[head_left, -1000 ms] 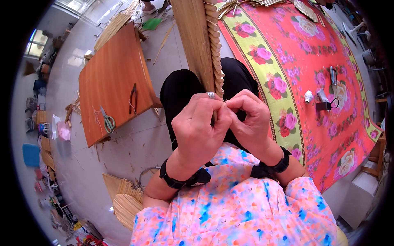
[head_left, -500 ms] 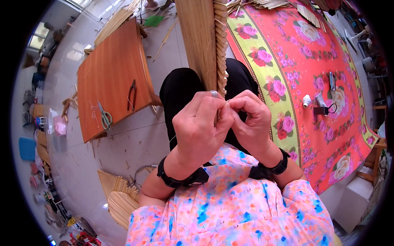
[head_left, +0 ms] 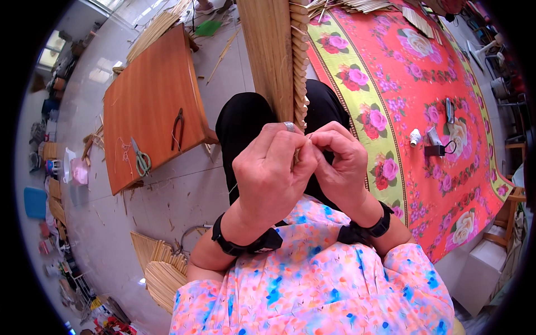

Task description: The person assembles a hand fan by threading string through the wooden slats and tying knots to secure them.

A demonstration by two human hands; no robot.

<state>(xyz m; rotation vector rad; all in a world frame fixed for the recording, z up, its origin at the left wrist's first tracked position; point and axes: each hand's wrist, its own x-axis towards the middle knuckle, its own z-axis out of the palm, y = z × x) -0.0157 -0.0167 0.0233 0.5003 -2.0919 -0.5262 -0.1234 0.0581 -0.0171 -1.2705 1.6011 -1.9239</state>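
My left hand (head_left: 269,167) and my right hand (head_left: 340,156) meet in front of my knees, fingertips pinched together. What sits between the fingertips is too small to make out; a thin pale thread seems to trail below the left hand. Just beyond the hands, a long wooden board (head_left: 268,56) runs away from me between my knees. Along its right edge lies a row of slanted, round-ended wooden sticks (head_left: 300,61), bound close together. The near end of the board is hidden by my hands.
To the left stands a low brown wooden table (head_left: 151,106) bearing green-handled scissors (head_left: 141,156) and dark pliers (head_left: 177,129). A red floral cloth (head_left: 413,139) spreads on the right, with a small black box (head_left: 434,151) on it. Stick bundles (head_left: 166,282) lie on the floor at lower left.
Both hands stay pinched together at almost the same spot. The whole view has shifted very slightly.
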